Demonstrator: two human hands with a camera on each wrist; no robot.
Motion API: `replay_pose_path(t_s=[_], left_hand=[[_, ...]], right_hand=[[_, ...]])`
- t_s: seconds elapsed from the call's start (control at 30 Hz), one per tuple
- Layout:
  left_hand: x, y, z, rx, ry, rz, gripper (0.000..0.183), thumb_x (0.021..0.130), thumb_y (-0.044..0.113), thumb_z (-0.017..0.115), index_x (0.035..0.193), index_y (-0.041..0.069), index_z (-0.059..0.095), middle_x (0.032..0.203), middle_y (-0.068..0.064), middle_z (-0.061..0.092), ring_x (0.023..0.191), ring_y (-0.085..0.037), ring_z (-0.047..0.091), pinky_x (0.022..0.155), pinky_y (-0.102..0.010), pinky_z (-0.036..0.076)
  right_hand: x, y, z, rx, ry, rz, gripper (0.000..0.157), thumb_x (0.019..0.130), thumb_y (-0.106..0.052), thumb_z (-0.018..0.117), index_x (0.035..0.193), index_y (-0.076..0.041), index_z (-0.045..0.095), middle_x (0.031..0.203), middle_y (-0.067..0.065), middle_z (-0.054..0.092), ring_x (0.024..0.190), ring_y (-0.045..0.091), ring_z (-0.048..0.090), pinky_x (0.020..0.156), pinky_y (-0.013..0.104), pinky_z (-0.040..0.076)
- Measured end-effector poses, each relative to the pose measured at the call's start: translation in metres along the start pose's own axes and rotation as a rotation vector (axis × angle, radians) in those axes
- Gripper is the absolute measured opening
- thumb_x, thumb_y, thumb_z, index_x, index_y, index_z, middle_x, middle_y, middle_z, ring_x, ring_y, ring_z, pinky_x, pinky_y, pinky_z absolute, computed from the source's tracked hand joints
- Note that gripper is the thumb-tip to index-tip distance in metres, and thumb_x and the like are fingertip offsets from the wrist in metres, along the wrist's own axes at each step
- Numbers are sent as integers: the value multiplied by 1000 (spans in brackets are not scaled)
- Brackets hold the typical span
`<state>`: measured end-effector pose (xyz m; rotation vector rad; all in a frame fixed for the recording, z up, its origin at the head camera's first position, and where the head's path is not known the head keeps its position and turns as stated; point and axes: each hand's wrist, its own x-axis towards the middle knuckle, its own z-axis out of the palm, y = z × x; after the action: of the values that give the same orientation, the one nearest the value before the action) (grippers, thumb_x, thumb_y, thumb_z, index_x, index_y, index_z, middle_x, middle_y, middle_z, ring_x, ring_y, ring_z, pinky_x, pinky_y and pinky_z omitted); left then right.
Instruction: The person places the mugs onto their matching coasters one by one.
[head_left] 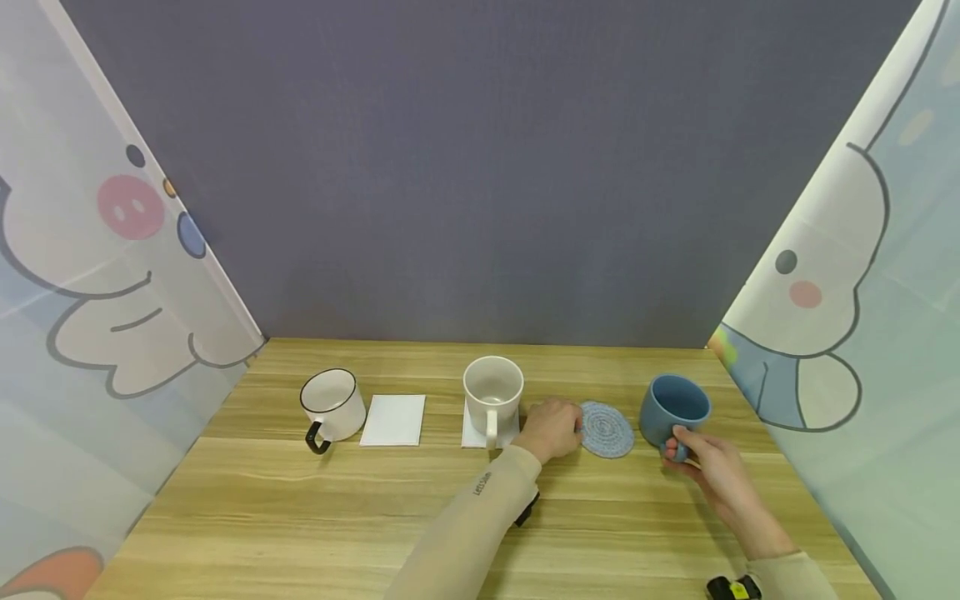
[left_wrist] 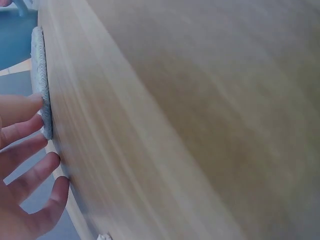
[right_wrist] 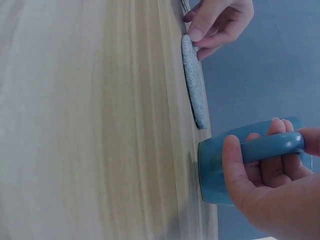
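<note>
My right hand (head_left: 716,471) holds a blue mug (head_left: 670,407) by its handle, fingers curled through it as the right wrist view shows. The mug (right_wrist: 212,170) is upright with its base at the table. To its left lies a round, blue-grey woven coaster (head_left: 607,430), flat on the wood. My left hand (head_left: 552,427) pinches the coaster's left edge. In the right wrist view, the left thumb sits at the end of the coaster (right_wrist: 193,80), with fingers on its far side. The left wrist view shows the other fingers spread just beyond the coaster's (left_wrist: 41,75) edge.
A cream mug (head_left: 492,392) stands on a white square coaster (head_left: 472,435) just left of my left hand. Further left are a bare white square coaster (head_left: 393,420) and a white mug (head_left: 333,406) with black rim and handle. A grey panel (head_left: 487,175) rises behind the wooden table (head_left: 300,517).
</note>
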<state>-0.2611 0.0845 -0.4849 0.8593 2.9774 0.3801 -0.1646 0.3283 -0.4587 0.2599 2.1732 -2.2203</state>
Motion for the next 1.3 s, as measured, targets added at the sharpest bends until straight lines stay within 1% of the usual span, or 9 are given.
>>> replay_pose_path(t_s=[0.1, 0.23, 0.33, 0.47, 0.67, 0.83, 1.07, 1.3], left_hand=[[0, 1, 2, 9, -3, -12, 11, 90, 34, 75, 86, 26, 68, 87, 15, 61, 87, -7, 55, 75, -32, 48], [0, 0, 4, 16, 10, -8, 10, 90, 34, 75, 89, 26, 70, 89, 14, 63, 88, -7, 57, 75, -32, 48], [0, -1, 5, 14, 25, -4, 10, 90, 34, 75, 89, 26, 70, 88, 14, 62, 87, -7, 56, 74, -31, 48], [1, -1, 6, 13, 42, 4, 10, 89, 33, 76, 87, 26, 69, 86, 15, 61, 87, -6, 56, 73, -31, 48], [1, 0, 6, 16, 39, 3, 12, 89, 32, 76, 85, 26, 67, 87, 15, 61, 88, -6, 56, 73, -31, 48], [-1, 0, 1, 14, 28, 1, 12, 90, 33, 76, 85, 26, 67, 89, 14, 62, 89, -7, 57, 74, -31, 48], [-1, -1, 1, 12, 25, 2, 12, 91, 34, 75, 87, 26, 68, 90, 14, 62, 89, -7, 57, 74, -31, 49], [-1, -1, 3, 18, 44, 8, 13, 90, 34, 76, 85, 26, 67, 89, 14, 62, 90, -7, 57, 74, -31, 49]], right_hand=[[0, 1, 0, 5, 3, -16, 33, 105, -21, 57, 97, 10, 65, 87, 7, 64, 87, 19, 67, 84, 36, 58], [0, 0, 0, 5, 15, -28, 35, 105, -20, 56, 94, 12, 66, 84, 5, 64, 84, 18, 67, 82, 36, 58], [0, -2, 0, 14, 26, -24, 34, 104, -21, 57, 91, 9, 67, 82, 4, 64, 83, 17, 67, 81, 36, 59], [-1, -6, 0, 24, 38, -12, 32, 104, -22, 58, 92, 6, 67, 82, 4, 64, 82, 17, 65, 79, 35, 59], [0, -8, -1, 32, 51, 4, 30, 104, -22, 59, 95, 5, 67, 83, 4, 64, 81, 16, 64, 79, 35, 59], [-1, -11, -1, 33, 34, 10, 30, 104, -23, 58, 94, 4, 67, 84, 4, 65, 81, 16, 63, 80, 36, 58], [-2, -15, 0, 56, 10, -45, 32, 104, -21, 57, 92, 7, 67, 84, 4, 64, 81, 16, 63, 80, 36, 59], [-5, -14, 4, 126, 11, -103, 31, 104, -17, 57, 92, 9, 67, 84, 5, 64, 79, 17, 65, 82, 37, 58]])
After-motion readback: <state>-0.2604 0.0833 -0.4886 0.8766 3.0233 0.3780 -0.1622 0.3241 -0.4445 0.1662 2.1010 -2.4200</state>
